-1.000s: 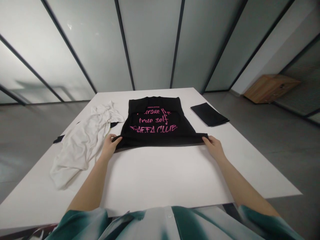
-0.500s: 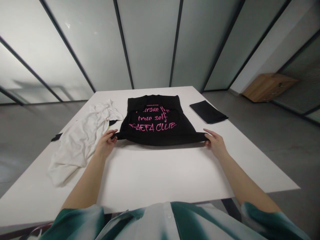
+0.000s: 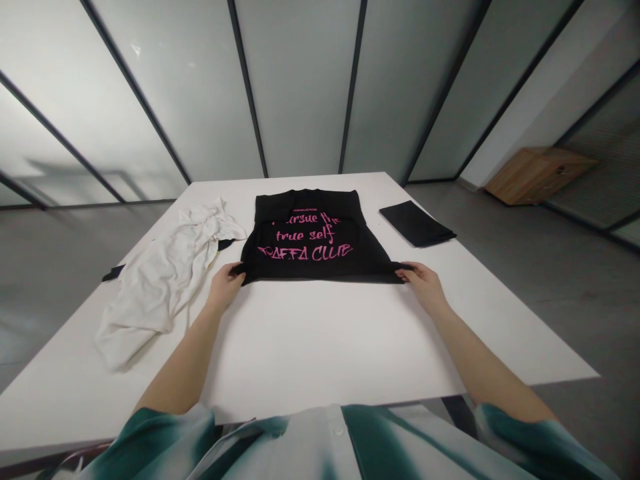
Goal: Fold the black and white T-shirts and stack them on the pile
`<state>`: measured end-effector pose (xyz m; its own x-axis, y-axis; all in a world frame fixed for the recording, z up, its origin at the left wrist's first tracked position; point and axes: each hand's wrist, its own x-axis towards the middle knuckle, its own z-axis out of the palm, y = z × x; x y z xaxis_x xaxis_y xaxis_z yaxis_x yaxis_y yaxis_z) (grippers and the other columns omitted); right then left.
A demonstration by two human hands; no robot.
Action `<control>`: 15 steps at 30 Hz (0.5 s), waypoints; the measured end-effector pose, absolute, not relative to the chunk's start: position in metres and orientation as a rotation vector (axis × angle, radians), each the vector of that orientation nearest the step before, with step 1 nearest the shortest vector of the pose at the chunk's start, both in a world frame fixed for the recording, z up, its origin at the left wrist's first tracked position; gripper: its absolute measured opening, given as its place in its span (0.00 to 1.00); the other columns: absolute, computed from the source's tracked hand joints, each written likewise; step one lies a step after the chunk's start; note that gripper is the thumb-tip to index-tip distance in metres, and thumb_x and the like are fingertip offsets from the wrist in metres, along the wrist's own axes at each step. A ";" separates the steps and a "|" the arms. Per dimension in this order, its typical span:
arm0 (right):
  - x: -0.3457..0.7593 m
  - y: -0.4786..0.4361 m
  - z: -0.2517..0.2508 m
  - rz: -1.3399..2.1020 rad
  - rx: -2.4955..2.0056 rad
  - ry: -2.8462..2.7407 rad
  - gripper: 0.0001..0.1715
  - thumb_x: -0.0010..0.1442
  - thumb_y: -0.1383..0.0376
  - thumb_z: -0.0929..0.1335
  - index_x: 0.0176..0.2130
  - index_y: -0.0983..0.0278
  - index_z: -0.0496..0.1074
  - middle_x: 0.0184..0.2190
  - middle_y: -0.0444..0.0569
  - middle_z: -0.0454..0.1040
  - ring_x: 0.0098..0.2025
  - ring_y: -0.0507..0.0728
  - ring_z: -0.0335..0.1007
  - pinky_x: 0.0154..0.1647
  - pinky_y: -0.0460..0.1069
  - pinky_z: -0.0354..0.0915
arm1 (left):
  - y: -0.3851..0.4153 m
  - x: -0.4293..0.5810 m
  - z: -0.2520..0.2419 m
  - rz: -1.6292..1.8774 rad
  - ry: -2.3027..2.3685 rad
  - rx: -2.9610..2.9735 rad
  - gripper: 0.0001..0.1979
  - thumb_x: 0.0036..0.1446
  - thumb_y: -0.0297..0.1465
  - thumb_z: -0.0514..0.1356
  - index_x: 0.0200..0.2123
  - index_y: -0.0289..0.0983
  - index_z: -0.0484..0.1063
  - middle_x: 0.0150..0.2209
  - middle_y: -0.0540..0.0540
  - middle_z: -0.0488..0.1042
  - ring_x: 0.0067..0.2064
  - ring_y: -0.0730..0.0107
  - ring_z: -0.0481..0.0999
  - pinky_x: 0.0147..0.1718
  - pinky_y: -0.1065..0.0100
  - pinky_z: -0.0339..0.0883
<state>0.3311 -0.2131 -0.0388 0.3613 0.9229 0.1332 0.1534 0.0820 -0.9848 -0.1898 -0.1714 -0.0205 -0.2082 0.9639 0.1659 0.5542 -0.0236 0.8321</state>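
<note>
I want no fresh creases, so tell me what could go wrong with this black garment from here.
The black garment is held only at its near corners by the left hand and right hand, so its middle might sag or crease if raised. An uneven pull could skew the pink lettering. The left hand is also close to the rumpled white cloth and might brush it.

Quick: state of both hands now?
Left hand: closed, holding the black garment's near-left corner.
Right hand: closed, holding its near-right corner.
</note>
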 end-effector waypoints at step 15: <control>0.347 -0.206 0.009 0.373 -1.327 -1.179 0.14 0.54 0.53 0.69 0.38 0.59 0.74 0.32 0.46 0.74 0.36 0.59 0.73 0.43 0.57 0.71 | -0.165 -0.208 0.021 1.661 1.543 1.469 0.22 0.54 0.47 0.58 0.40 0.34 0.74 0.36 0.44 0.77 0.44 0.58 0.75 0.47 0.60 0.70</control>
<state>0.3473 -0.2064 0.0090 0.4232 0.7894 0.4447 0.3904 0.2840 -0.8757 -0.2076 -0.1646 0.0207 -0.3412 0.8536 0.3937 0.3299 -0.2834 0.9005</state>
